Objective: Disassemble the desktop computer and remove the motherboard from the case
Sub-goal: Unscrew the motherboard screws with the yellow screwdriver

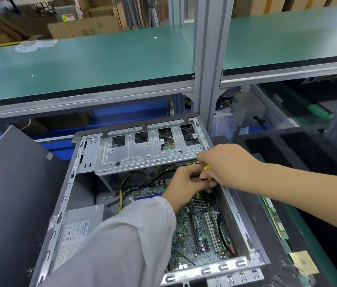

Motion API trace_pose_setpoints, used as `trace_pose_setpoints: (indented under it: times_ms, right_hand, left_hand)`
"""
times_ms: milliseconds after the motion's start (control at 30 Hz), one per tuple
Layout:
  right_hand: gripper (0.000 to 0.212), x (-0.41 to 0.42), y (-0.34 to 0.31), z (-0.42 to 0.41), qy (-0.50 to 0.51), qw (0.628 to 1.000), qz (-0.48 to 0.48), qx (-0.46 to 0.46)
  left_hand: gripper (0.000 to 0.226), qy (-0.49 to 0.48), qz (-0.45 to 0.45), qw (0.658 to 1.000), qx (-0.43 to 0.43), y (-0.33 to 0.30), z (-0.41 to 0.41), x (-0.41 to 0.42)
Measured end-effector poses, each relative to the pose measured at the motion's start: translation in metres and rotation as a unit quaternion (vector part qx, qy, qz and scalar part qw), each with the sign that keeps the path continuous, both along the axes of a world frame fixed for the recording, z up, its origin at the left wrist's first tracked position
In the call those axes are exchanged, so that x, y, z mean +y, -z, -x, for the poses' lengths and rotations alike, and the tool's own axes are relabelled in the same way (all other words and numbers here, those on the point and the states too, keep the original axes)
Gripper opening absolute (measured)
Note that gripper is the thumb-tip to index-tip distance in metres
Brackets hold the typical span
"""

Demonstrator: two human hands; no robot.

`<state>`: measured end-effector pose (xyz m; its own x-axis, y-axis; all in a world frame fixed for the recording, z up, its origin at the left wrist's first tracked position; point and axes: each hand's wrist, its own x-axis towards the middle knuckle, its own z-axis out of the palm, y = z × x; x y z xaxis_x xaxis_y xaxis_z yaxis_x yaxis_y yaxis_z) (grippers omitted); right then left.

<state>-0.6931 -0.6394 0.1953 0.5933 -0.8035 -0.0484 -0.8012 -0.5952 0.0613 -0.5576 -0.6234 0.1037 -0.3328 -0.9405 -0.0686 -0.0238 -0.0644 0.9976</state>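
Motherboard (pixel 199 228) is still sitting in the bottom of the case (pixel 244 216), right under and toward me from both hands, so we're at the unplug/unscrew stage, not the lift-out.

Left hand (pixel 182 183) and right hand (pixel 225 164) are bunched together, touching, at the board's far right corner. Right one is curled round a yellow-handled tool (pixel 207 168), looks like a screwdriver, with its tip pointing down at the board. Left fingers are curled in beside it, but what they're pinching is hidden, can't tell.

Just beyond the hands the metal drive cage (pixel 142 152) is tilted up over the far end of the case. Left of the hands, yellow-and-black cables (pixel 123 189) run down to the power supply (pixel 78 226).

My guess for the next bit: finish that corner fastener or connector, keep the tip from slipping onto the traces, then clear every remaining screw and cable before trying to lift.

Right of the case, a loose memory stick (pixel 274 219) lies on the desk (pixel 308 241).
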Motion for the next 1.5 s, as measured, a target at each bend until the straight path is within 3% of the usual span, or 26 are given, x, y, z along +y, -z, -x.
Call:
trace_pose_setpoints:
  times_ms: [100, 233, 367, 433, 567, 733, 833, 900, 967, 1033, 1167, 1267, 1333, 1400, 1500]
  right_hand:
    - [0.022, 0.004, 0.001, 0.006, 0.022, 0.996, -0.046, -0.072]
    - [0.038, 0.004, 0.000, 0.010, 0.035, 0.998, -0.008, -0.055]
    - [0.022, 0.002, 0.000, 0.008, 0.038, 0.993, -0.057, -0.096]
    - [0.024, 0.001, -0.002, 0.008, 0.037, 0.989, -0.083, -0.114]
    - [0.040, 0.000, -0.006, 0.004, 0.028, 0.998, -0.013, -0.058]
    - [0.020, 0.002, -0.010, -0.003, 0.019, 0.996, -0.062, -0.057]
    - [0.024, 0.003, -0.014, -0.001, 0.023, 0.996, -0.070, -0.050]
    - [0.036, 0.002, -0.015, -0.002, 0.017, 1.000, -0.016, -0.005]
    - [0.033, 0.001, -0.013, -0.005, 0.017, 1.000, 0.010, 0.021]
    - [0.019, 0.002, -0.012, -0.006, 0.018, 1.000, -0.015, 0.009]
    - [0.021, 0.004, -0.017, -0.001, 0.015, 0.997, -0.073, -0.019]
    - [0.028, 0.003, -0.016, -0.004, 0.020, 1.000, -0.016, 0.018]
    - [0.022, 0.004, -0.012, -0.009, 0.010, 0.999, 0.015, 0.040]
    - [0.015, 0.004, -0.009, -0.009, 0.012, 1.000, -0.014, 0.023]
    - [0.026, 0.006, -0.012, -0.006, 0.031, 0.996, -0.077, -0.012]
  left_hand:
    - [0.016, 0.030, -0.011, 0.999, 0.014, -0.004, 0.000, 0.002]
    - [0.014, 0.038, -0.016, 0.999, 0.013, -0.005, -0.002, 0.000]
    - [0.016, 0.045, -0.031, 0.998, 0.015, -0.003, -0.006, 0.001]
    - [0.015, 0.046, -0.040, 0.998, 0.021, -0.002, -0.006, 0.001]
    - [0.010, 0.048, -0.035, 0.998, 0.011, -0.002, -0.007, 0.002]
    - [0.021, 0.042, -0.042, 0.998, 0.024, -0.002, -0.006, 0.001]
    - [0.019, 0.047, -0.042, 0.998, 0.024, -0.002, -0.005, 0.002]
    - [0.018, 0.048, -0.039, 0.998, 0.022, -0.002, -0.003, 0.003]
    - [0.022, 0.042, -0.040, 0.998, 0.021, -0.002, -0.002, 0.002]
    - [0.027, 0.041, -0.039, 0.998, 0.021, -0.002, -0.003, 0.000]
    - [0.017, 0.049, -0.046, 0.997, 0.030, 0.000, -0.004, 0.000]
    - [0.013, 0.041, -0.033, 0.999, 0.014, 0.000, -0.003, -0.001]
    - [0.021, 0.042, -0.033, 0.998, 0.017, -0.001, -0.003, -0.002]
    - [0.031, 0.043, -0.042, 0.998, 0.027, -0.002, -0.006, -0.003]
    - [0.022, 0.043, -0.044, 0.998, 0.030, -0.002, -0.009, -0.002]
